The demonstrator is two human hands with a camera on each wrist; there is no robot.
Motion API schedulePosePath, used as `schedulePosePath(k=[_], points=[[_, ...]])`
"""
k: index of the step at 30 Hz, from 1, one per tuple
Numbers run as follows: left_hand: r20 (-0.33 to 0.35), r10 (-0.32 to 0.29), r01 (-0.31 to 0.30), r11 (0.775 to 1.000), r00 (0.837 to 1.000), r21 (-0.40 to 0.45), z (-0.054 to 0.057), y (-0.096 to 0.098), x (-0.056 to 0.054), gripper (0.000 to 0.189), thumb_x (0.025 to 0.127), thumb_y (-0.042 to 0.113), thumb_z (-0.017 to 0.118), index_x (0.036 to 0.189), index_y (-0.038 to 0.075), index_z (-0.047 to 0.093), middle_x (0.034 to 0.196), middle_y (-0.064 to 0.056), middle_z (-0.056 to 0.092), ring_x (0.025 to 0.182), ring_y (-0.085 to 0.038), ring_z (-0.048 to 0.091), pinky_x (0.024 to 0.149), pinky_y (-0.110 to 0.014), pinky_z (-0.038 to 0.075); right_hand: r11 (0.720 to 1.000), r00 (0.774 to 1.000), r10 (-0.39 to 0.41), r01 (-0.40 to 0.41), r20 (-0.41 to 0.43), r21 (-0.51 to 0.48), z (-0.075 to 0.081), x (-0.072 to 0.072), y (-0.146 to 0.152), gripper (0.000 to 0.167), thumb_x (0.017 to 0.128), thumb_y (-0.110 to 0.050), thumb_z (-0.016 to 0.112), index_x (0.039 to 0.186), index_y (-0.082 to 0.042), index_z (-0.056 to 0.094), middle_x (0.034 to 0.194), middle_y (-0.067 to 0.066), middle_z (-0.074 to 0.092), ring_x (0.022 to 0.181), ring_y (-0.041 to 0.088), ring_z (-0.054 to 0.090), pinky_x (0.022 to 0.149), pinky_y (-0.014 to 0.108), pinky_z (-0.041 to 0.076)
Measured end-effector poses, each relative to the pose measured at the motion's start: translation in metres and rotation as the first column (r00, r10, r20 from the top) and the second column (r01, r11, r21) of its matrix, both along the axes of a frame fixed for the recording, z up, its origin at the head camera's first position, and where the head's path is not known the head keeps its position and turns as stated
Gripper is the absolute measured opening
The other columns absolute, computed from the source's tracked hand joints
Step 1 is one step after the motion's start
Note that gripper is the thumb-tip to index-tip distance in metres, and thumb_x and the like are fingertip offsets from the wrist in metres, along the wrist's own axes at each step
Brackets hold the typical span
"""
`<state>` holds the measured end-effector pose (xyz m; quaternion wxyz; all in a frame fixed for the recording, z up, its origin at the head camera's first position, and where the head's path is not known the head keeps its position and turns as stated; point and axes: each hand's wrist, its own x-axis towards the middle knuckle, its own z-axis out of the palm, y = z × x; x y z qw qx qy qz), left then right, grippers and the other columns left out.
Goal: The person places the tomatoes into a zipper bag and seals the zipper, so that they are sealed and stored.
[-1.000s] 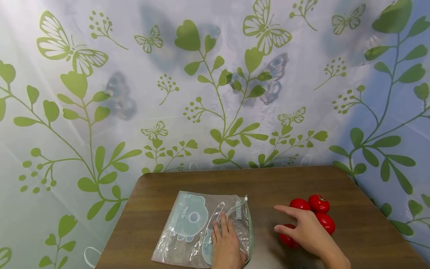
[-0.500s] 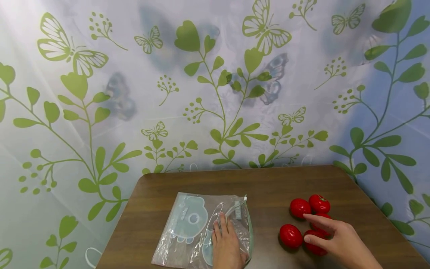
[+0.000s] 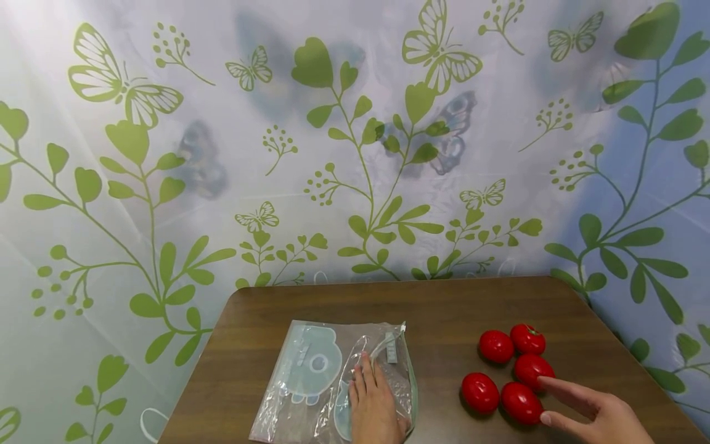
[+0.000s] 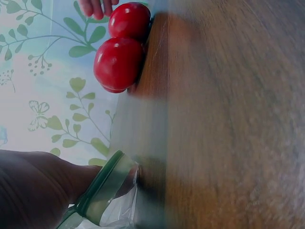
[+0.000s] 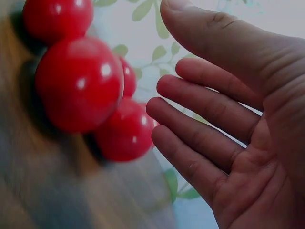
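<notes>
On the table lies a clear plastic zip bag [image 3: 310,394] with pale blue cartoon prints and a green zip edge along its right side. My left hand [image 3: 377,404] rests flat on the bag, fingers straight. In the left wrist view, its thumb shows partly through the film behind the green zip edge [image 4: 102,183]. Several shiny red tomatoes cluster to the right, among them a front-left tomato [image 3: 480,393], a front-right tomato [image 3: 521,402] and a stemmed tomato [image 3: 527,339]. Beside the front-right one, my right hand [image 3: 601,412] holds nothing, thumb and fingers apart.
The brown wooden table [image 3: 438,308] has rounded back corners. Behind it hangs a pale curtain [image 3: 355,185] printed with green leaves and butterflies. Bare tabletop shows between the bag and the tomatoes.
My right hand has moved right and toward me, from over the front tomatoes to their right side, uncovering them. My left hand and the bag have stayed nearly still.
</notes>
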<state>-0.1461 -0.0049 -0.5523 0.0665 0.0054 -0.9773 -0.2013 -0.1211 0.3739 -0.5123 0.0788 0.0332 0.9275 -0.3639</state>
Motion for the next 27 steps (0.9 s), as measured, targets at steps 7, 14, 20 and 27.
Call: schedulePosePath(k=[7, 14, 20, 27], points=[[0.038, -0.004, 0.003, 1.000, 0.999, 0.029, 0.000, -0.001, 0.000, 0.129, 0.053, 0.028, 0.108, 0.159, -0.008, 0.044, 0.174, -0.031, 0.031, 0.158, -0.051, 0.039, 0.124, -0.066, 0.039, 0.997, 0.992, -0.073, 0.077, 0.104, -0.033, -0.008, 0.003, 0.013, 0.089, 0.091, -0.053, 0.087, 0.155, 0.002, 0.058, 0.151, 0.024, 0.065, 0.114, 0.006, 0.076, 0.085, 0.026, 0.064], [0.026, -0.005, 0.005, 1.000, 1.000, 0.015, 0.000, -0.002, -0.002, 0.130, 0.054, 0.030, 0.109, 0.159, -0.009, 0.044, 0.174, -0.031, 0.031, 0.158, -0.051, 0.039, 0.123, -0.066, 0.041, 0.992, 0.986, -0.094, 0.105, 0.137, -0.076, -0.018, 0.000, 0.019, 0.091, 0.089, -0.051, 0.089, 0.154, 0.004, 0.057, 0.151, 0.024, 0.066, 0.123, 0.028, 0.077, 0.087, 0.029, 0.065], [0.052, -0.008, 0.006, 0.999, 0.999, 0.041, 0.002, -0.002, -0.002, 0.129, 0.055, 0.028, 0.109, 0.160, -0.009, 0.043, 0.175, -0.032, 0.030, 0.159, -0.052, 0.037, 0.124, -0.067, 0.039, 0.980, 0.985, -0.064, 0.092, 0.157, -0.176, -0.028, -0.002, 0.021, 0.084, 0.093, -0.043, 0.088, 0.155, 0.004, 0.056, 0.149, 0.021, 0.068, 0.109, -0.005, 0.073, 0.088, 0.024, 0.064], [0.073, -0.019, 0.015, 0.998, 0.997, 0.056, 0.002, -0.002, -0.002, 0.131, 0.055, 0.028, 0.109, 0.160, -0.009, 0.042, 0.175, -0.031, 0.029, 0.160, -0.052, 0.036, 0.125, -0.068, 0.037, 0.971, 0.982, -0.031, 0.074, 0.188, -0.229, -0.038, -0.005, 0.022, 0.077, 0.096, -0.038, 0.085, 0.155, 0.003, 0.057, 0.150, 0.020, 0.067, 0.109, -0.001, 0.075, 0.087, 0.025, 0.064]])
